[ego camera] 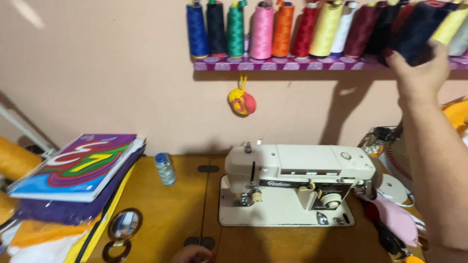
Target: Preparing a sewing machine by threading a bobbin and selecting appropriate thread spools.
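My right hand (420, 73) reaches up to the purple wall shelf (292, 64) and grips a dark navy thread cone (417, 29), tilted out of the row. Beside it stand several other cones in blue, green, pink, orange, red, yellow and maroon. My left hand (191, 253) shows only as a knuckle at the bottom edge, near the front of the wooden table (180, 209); whether it holds anything is hidden. A cream sewing machine (297, 182) sits on the table below the shelf.
A small grey-blue thread spool (165, 169) stands left of the machine. A colourful book (78, 165) lies on stacked fabric at the left. A small round mirror (125, 225) rests near the front. A crocheted ball (241, 102) hangs under the shelf. Pink cloth (397, 216) lies right of the machine.
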